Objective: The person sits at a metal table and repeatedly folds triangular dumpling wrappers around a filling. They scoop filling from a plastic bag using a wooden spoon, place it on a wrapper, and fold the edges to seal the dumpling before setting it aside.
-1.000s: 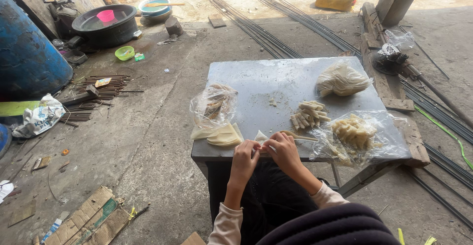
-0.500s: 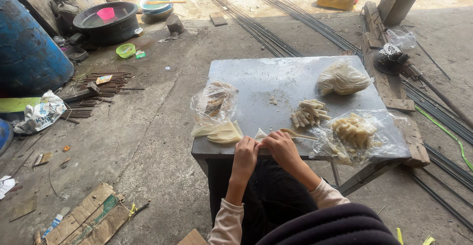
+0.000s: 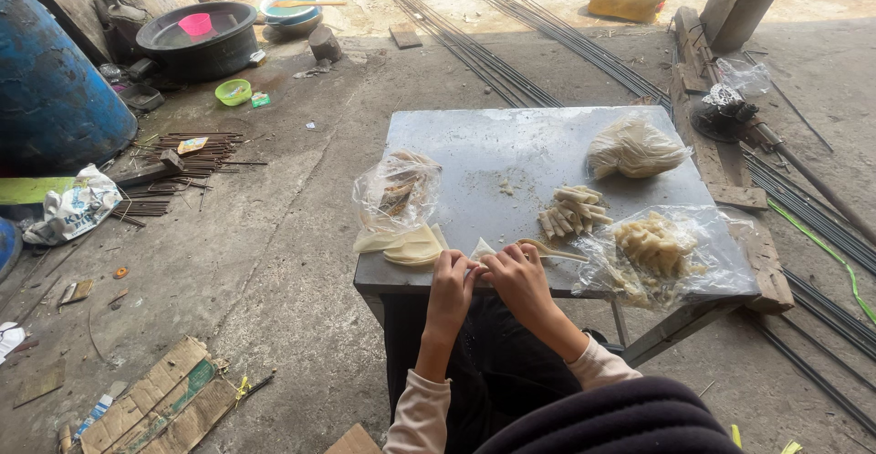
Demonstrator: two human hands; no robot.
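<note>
- Left hand point(image 3: 453, 276) and right hand point(image 3: 513, 273), grips clamped together on a pale wrapper point(image 3: 481, 250) at the table point(image 3: 511, 144) near edge.
- Wrapper stack point(image 3: 415, 246) just left, unrolled.
- Finished rolls point(image 3: 572, 210) piled beyond; filling bag point(image 3: 652, 251) right.

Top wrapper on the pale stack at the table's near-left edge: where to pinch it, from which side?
Probably its near corner, coming from the table's front edge. The wrapper stack lies flat, reaching that edge beside the left hand, so a thin corner can be peeled up there; the clear bag crowds its far side.
</note>
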